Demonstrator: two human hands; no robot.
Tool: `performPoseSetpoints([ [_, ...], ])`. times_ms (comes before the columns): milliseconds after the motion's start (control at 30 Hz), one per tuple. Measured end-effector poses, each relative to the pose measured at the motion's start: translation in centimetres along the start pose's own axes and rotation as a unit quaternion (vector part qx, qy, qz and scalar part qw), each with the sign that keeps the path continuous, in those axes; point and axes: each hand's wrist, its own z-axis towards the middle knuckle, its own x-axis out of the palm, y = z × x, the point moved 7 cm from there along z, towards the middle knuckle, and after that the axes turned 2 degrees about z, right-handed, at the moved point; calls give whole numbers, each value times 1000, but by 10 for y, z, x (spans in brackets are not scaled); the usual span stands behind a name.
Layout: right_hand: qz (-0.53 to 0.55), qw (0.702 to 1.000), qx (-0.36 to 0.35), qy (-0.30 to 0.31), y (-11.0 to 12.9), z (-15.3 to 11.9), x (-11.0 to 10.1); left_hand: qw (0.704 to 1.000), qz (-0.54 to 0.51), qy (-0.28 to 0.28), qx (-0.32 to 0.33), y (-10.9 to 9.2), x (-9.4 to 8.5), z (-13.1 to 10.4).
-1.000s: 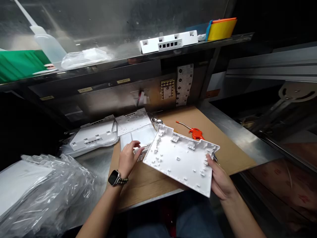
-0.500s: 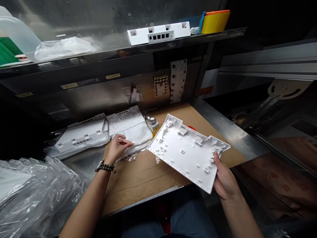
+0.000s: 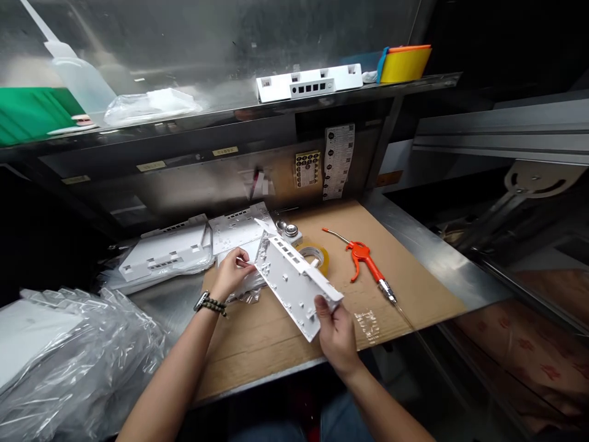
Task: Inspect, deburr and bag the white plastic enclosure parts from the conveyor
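My right hand (image 3: 338,337) grips a white plastic housing (image 3: 288,285) by its near right end, thumb on the inner face. The housing is tilted, with its ribbed inside and a row of square port openings facing up. At its far left corner, my left hand (image 3: 231,274) is closed in a pinch at the edge of a clear plastic bag (image 3: 248,297) on the bench. Whether these fingers also touch the housing's corner I cannot tell. Behind them lies another white housing (image 3: 237,228), and a bagged white housing (image 3: 163,248) is to the left.
An orange air blow gun (image 3: 365,258) with its hose lies on the cardboard (image 3: 414,294) at right. A tape roll (image 3: 324,258) and a metal-topped bottle (image 3: 291,231) stand behind the held housing. Bagged parts (image 3: 92,356) pile up at left. A shelf (image 3: 221,116) crosses the back.
My right hand has brought the housing leftward and turned it, so its corner now meets my left hand. The blow gun and tape roll have come into sight. My view has shifted slightly.
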Motion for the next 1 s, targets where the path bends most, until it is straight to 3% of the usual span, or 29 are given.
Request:
performPoseSetpoints([
  [100, -25, 999, -43, 23, 5, 3, 18, 998, 46, -11, 30, -3, -3, 1],
  [333, -40, 998, -44, 14, 0, 6, 13, 978, 160, -89, 101, -19, -40, 7],
  [467, -44, 997, -58, 18, 0, 3, 15, 956, 244, -104, 130, -38, -37, 11],
  [633, -51, 995, -85, 13, 1, 0, 18, 945, 286, -108, 116, -56, -33, 20],
  [733, -50, 992, -116, -12, 3, -6, 13, 953, 270, -55, 122, -69, -31, 26],
  [900, -63, 973, -218, -44, 7, -23, 6, 963, 189, 119, 150, -93, -11, 19],
  [1000, -89, 967, -239, -18, 1, -28, 11, 969, 150, 119, 157, -106, -7, 9],
])
